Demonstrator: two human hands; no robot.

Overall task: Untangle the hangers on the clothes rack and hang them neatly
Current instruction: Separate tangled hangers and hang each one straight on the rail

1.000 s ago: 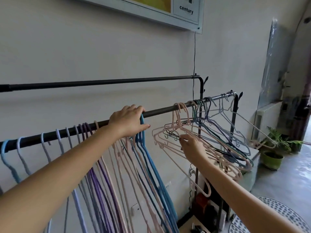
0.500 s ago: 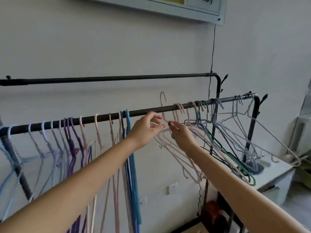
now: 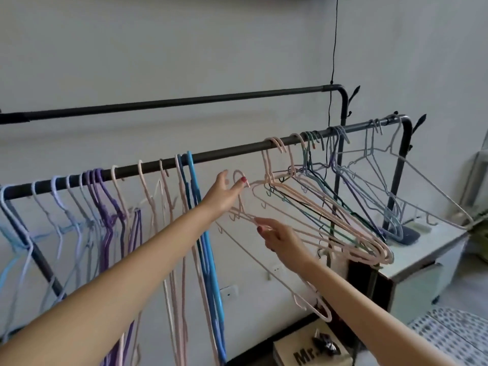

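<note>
A black clothes rack has a lower rail [image 3: 232,152] and a bare upper rail [image 3: 184,101]. Blue, purple and pink hangers [image 3: 111,202] hang in a row on the left part. A tangled bunch of pink, green and grey hangers [image 3: 330,207] hangs on the right part. A pink hanger [image 3: 277,262] is off the rail, just below it. My left hand [image 3: 224,194] pinches its hook. My right hand [image 3: 280,236] grips its shoulder wire lower down.
A white cabinet [image 3: 427,257] stands under the rack's right end. A box marked "Mr." [image 3: 311,350] lies on the floor below. A dotted white surface [image 3: 449,336] sits at bottom right. A thin black cord [image 3: 334,48] runs down the wall.
The pink hanger's hook has come down from above the rail to below it. My right hand slid from the hook area down to the shoulder wire. The view shifted left and downward.
</note>
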